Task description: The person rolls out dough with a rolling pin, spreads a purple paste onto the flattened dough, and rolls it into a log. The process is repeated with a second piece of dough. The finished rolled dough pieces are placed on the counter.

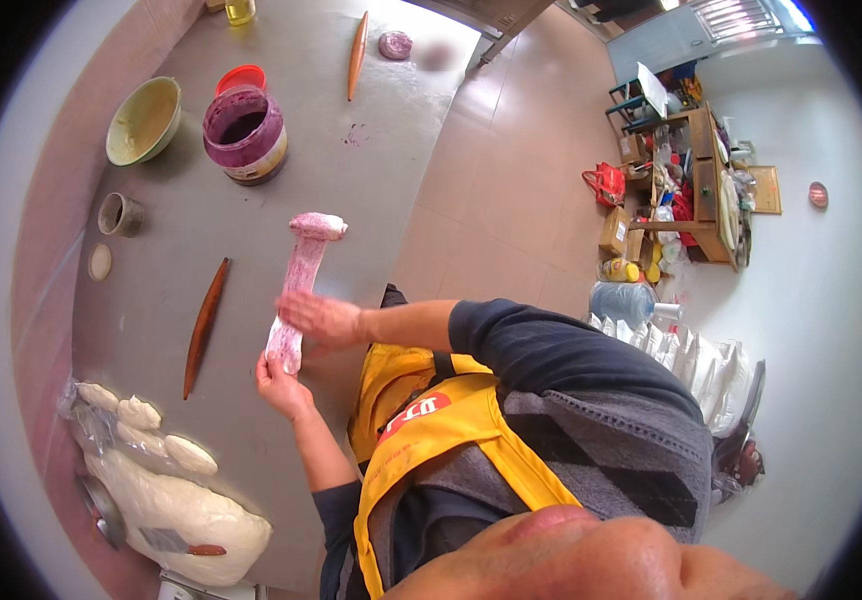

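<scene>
A long strip of white dough smeared with purple point(303, 270) lies on the grey tabletop, its far end rolled into a thick coil point(316, 226). My left hand point(281, 388) pinches the near end of the strip between thumb and fingers. Across the middle of the strip, my right hand point(320, 318) rests flat with extended fingers, slightly blurred. To the left of both hands is a tapered wooden rolling pin point(205, 330). Beyond the coil stands a wide-mouthed plastic jar point(273, 142), stained purple, with a dark inside.
A bowl point(120, 140), small cup point(129, 216), red lid point(242, 77), second rolling pin point(357, 56) and purple dough piece point(396, 46) share the table point(326, 165). A large dough mass point(198, 510) and smaller pieces point(191, 454) sit near left, a red-handled tool point(207, 550) on top.
</scene>
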